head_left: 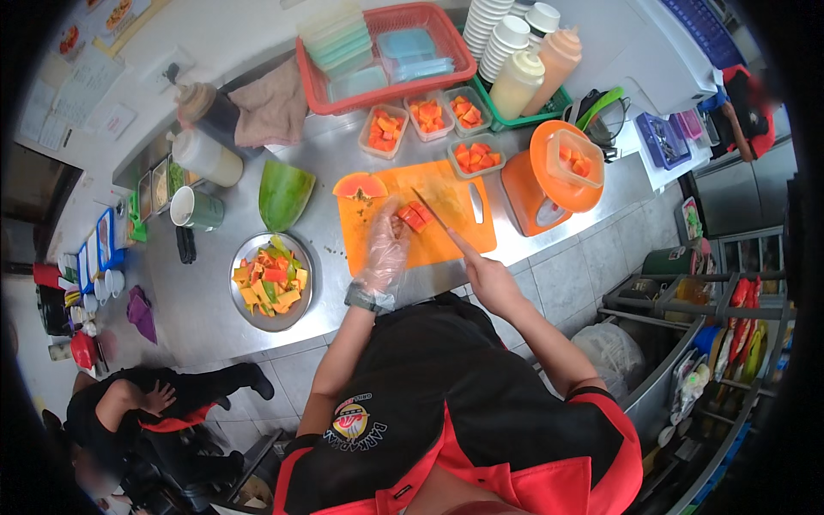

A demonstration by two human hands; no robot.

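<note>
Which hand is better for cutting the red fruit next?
Probably the right hand: it holds the knife, blade by the fruit pieces. The gloved left hand has no knife.

The clear-plastic-gloved left hand (385, 245) is held curled, its forearm (340, 345) angled toward one o'clock; the bare right hand (495, 285) is clenched, its forearm (551, 342) angled between ten and eleven.

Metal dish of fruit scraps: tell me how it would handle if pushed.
The dish would probably slide rather than roll, sitting flat on the smooth-looking counter. Its loose, heaped scraps might shift or spill if it tilts.
</note>
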